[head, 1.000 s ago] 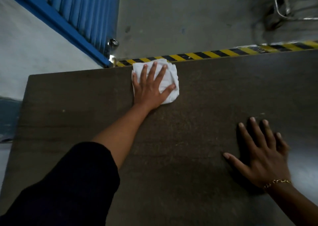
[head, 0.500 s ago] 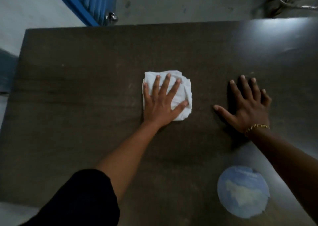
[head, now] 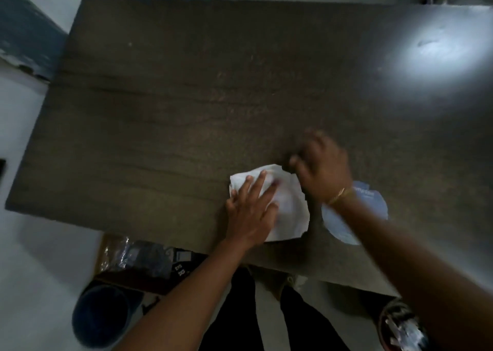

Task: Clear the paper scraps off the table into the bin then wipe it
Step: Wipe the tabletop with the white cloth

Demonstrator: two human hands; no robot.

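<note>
A crumpled white cloth (head: 289, 203) lies on the dark wooden table (head: 186, 83) near its front edge. My left hand (head: 250, 212) presses flat on the cloth's left half, fingers straight and spread. My right hand (head: 322, 169) is blurred by motion at the cloth's far right corner, fingers bent, thumb by the cloth's edge. Whether it grips the cloth is unclear. No paper scraps show on the tabletop. A dark blue bin (head: 101, 316) stands on the floor at the lower left.
A round pale-blue sticker (head: 370, 198) sits on the table under my right wrist. A cardboard box (head: 133, 257) with plastic wrapping lies below the table's front edge. A second container (head: 402, 326) holding pale scraps is at the lower right. Glare marks the table's far right.
My left hand dragged the cloth from the far edge back to the front edge. My right hand left its flat rest on the table and came over to the cloth's corner.
</note>
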